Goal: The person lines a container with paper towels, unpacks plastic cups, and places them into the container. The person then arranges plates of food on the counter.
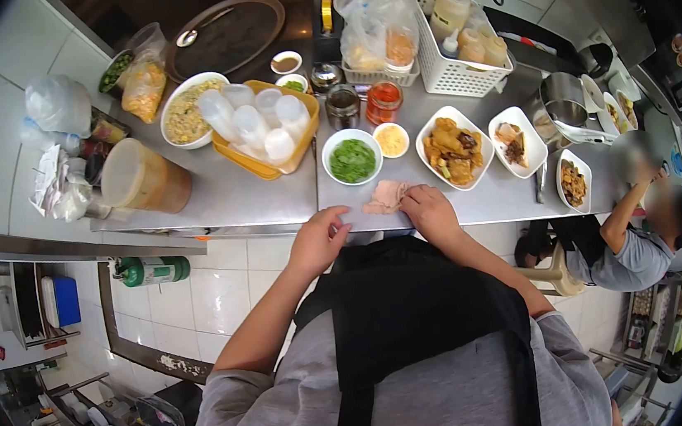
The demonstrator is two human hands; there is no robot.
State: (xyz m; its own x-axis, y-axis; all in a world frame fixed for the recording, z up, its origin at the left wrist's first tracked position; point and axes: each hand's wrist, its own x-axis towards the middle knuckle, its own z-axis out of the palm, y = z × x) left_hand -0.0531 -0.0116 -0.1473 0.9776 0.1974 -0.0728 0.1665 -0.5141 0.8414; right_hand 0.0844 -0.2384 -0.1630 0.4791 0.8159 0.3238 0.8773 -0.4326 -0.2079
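Observation:
A crumpled pinkish piece, seemingly a cloth [387, 197], lies on the steel counter near its front edge. My right hand [432, 213] is closed on the right end of it, fingers bent over the fabric. Left of it, my left hand [319, 238] hovers at the counter edge, fingers loosely curled and apart, holding nothing. Just behind the cloth stand a white bowl of chopped greens [352, 158] and a small cup of minced yellow stuff [391, 139]. A square white bowl of browned food pieces [455, 149] is beyond my right hand.
A yellow basket of plastic cups [302, 157], a noodle bowl [183, 130] and a lidded tub [156, 176] stand at left. Jars, including a red one [384, 104], and a white basket of bottles [447, 77] are behind. At far right sits another person [639, 244].

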